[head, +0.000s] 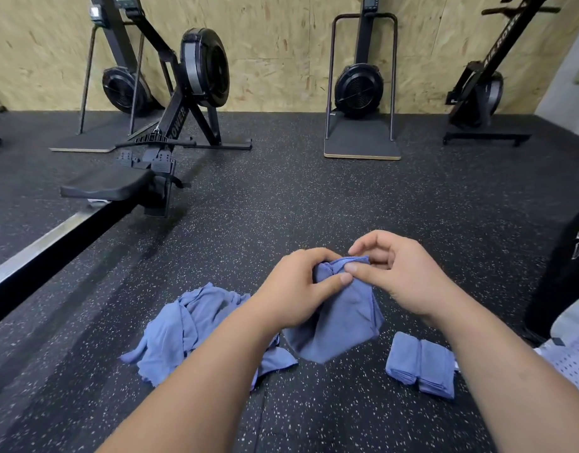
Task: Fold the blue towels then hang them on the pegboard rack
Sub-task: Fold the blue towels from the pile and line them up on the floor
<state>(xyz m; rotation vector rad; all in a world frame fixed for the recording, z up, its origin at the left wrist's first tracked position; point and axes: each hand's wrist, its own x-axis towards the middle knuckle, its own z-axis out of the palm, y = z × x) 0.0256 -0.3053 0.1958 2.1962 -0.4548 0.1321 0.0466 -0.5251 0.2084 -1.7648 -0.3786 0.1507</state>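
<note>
Blue towel point(340, 315): held up above the floor point(314, 197) and bunched at its top edge. The left hand point(294, 289) grips that edge with curled fingers. The right hand point(399, 276) pinches it between thumb and forefinger. Step in hand, by judgement: folding. The next move calls for squaring the edges. An unfolded heap point(183, 328) lies to the left and a folded stack point(422, 364) to the right. The rowing machine point(151, 158) stands well apart. No pegboard rack is in view.

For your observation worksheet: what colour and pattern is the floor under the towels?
The floor is black with pale speckles; head view shows it best.
</note>
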